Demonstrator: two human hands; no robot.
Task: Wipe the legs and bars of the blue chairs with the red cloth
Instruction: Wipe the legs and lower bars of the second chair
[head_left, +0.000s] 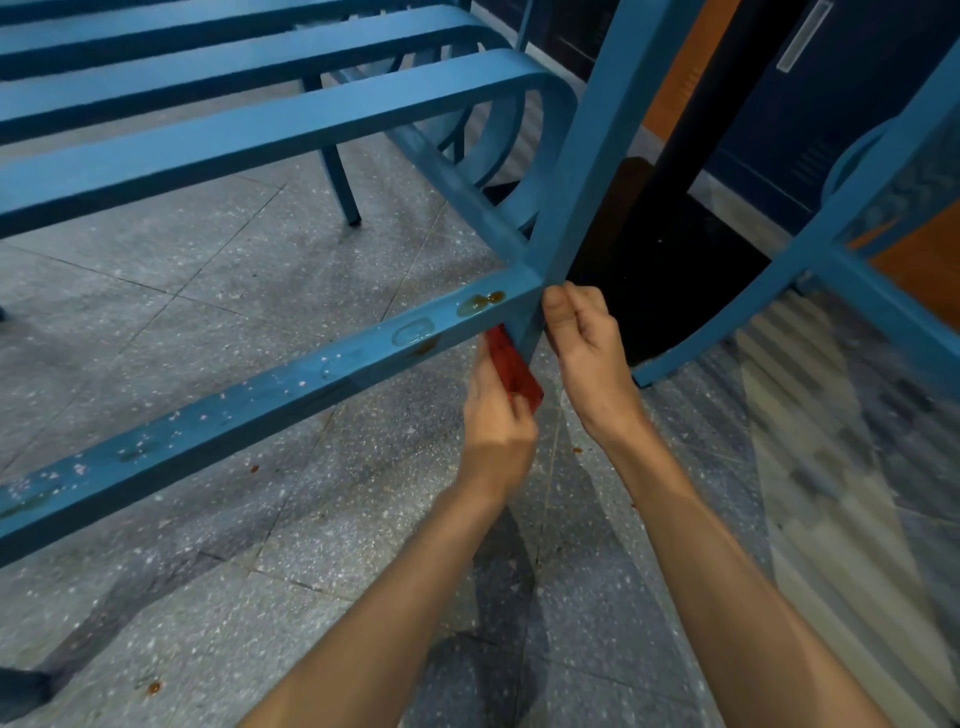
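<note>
The red cloth (515, 375), clamped in the left hand (497, 421), is pressed to the leg (587, 171) gripped by the right hand (587, 338); the stained bar (260, 400) extends toward eight o'clock.

Nothing written can be read here, no label, brand, number or sign. The pale strip (802, 36) on the dark door (857, 104) at far right carries no legible marking.

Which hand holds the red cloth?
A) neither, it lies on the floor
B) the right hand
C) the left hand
C: the left hand grips the red cloth just under the blue bar, beside the chair leg that the right hand pinches.
</note>
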